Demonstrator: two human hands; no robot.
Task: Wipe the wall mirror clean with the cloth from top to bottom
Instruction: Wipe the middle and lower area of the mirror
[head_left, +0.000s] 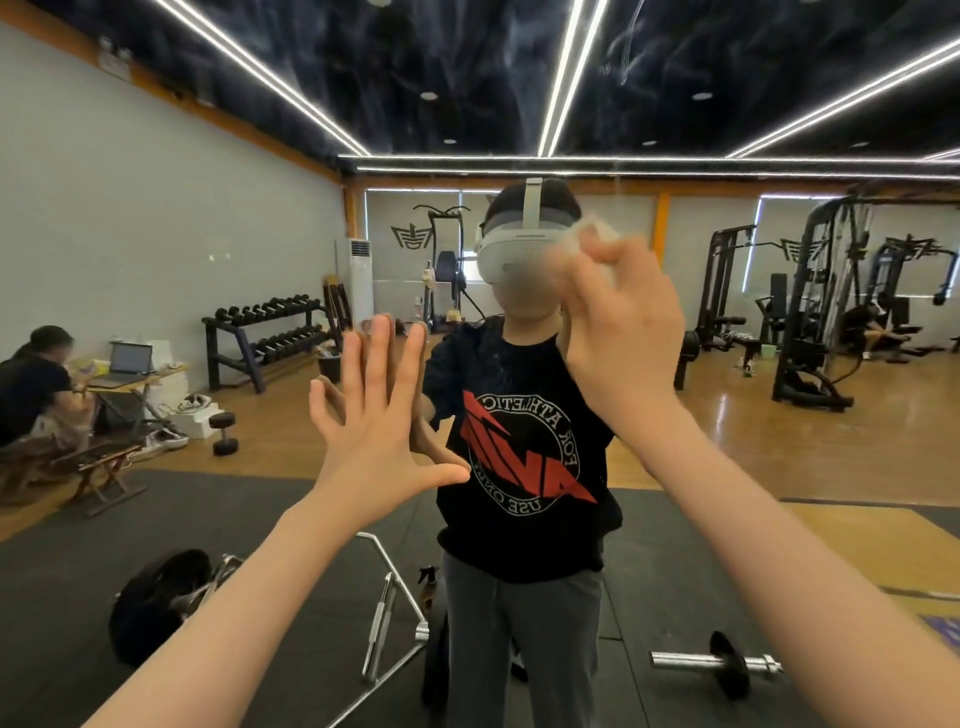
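The wall mirror fills the whole view and reflects a gym and me. My right hand is raised at head height and grips a small pale cloth bunched above its fingers against the glass; the hand and cloth are motion-blurred. My left hand is lower and to the left, fingers straight and spread, palm flat on the mirror, meeting its own reflection. Faint smear streaks show on the glass near the top.
In the reflection: a spray bottle on the black mat near my feet, a barbell and weight plate, a dumbbell rack, cable machines, and a seated person at the left.
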